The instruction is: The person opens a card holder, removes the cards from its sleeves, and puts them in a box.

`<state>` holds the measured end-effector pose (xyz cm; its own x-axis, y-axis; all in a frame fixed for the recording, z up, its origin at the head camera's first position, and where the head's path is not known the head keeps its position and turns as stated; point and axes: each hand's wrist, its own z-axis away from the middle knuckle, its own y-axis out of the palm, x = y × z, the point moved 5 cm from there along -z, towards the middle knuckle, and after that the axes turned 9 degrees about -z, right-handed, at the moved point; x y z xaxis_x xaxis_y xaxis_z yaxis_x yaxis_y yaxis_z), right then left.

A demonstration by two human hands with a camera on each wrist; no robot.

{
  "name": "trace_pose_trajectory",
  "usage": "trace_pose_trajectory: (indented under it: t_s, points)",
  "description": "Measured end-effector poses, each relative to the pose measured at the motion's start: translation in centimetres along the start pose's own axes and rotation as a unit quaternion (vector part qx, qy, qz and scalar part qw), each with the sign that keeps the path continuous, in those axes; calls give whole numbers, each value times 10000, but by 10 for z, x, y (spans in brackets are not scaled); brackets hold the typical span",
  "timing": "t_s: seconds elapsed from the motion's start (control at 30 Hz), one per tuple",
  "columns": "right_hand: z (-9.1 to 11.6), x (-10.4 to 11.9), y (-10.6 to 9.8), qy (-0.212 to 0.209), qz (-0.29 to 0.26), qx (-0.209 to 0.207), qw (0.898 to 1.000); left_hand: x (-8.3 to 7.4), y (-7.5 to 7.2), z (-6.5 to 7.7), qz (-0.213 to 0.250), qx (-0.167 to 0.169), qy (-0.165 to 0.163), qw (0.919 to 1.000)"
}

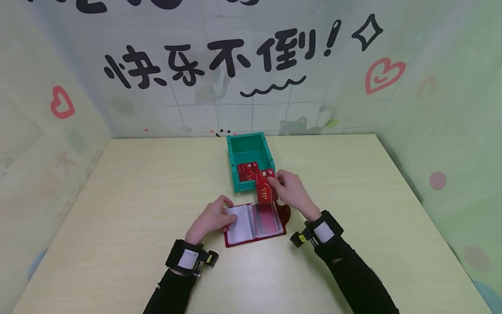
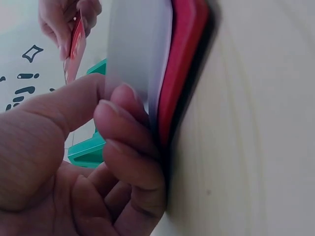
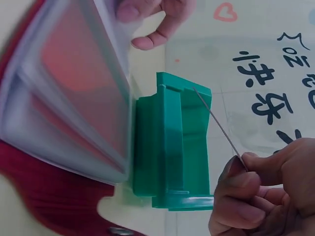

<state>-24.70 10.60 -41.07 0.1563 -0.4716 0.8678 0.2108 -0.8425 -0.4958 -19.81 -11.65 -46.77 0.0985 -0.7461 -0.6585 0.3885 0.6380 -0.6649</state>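
A card holder (image 1: 240, 224) with a dark red cover and clear plastic sleeves lies spread on the table. My left hand (image 1: 211, 216) grips its left edge, thumb over the sleeves and fingers curled at the cover's edge (image 2: 183, 69). Between thumb and fingers, my right hand (image 1: 292, 189) pinches a red card (image 1: 264, 194) marked VIP. The card is upright over the top of the right-hand sleeves, in front of the bin; in the right wrist view it shows edge-on as a thin line. Reddish colour shows through the sleeves (image 3: 81, 64) there.
A green plastic bin (image 1: 232, 168) stands just behind the card holder, with another red card (image 1: 245, 171) inside near its front. The cover's rounded clasp flap (image 1: 285, 213) sticks out to the right. Printed cloth walls (image 1: 196, 109) border the table (image 1: 137, 183) at the back and sides.
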Motion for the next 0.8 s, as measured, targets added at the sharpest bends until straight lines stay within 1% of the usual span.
trace_pose_trajectory:
  t_s: [0.17, 0.4, 0.6, 0.8]
  points:
    - [-20, 11, -1, -5, 227, -156, 9996, 1, 1, -1, 22, 12, 20, 10000]
    - [-45, 25, 5, 187, 497, -51, 9986, 1, 1, -2, 33, 23, 55, 10000]
    - [-67, 29, 15, 413, 723, 145, 9964, 1, 1, -1, 93, 8, 58, 9999]
    - [-86, 26, 27, 633, 1104, 90, 9918, 1, 0, 0, 133, 32, 37, 9999]
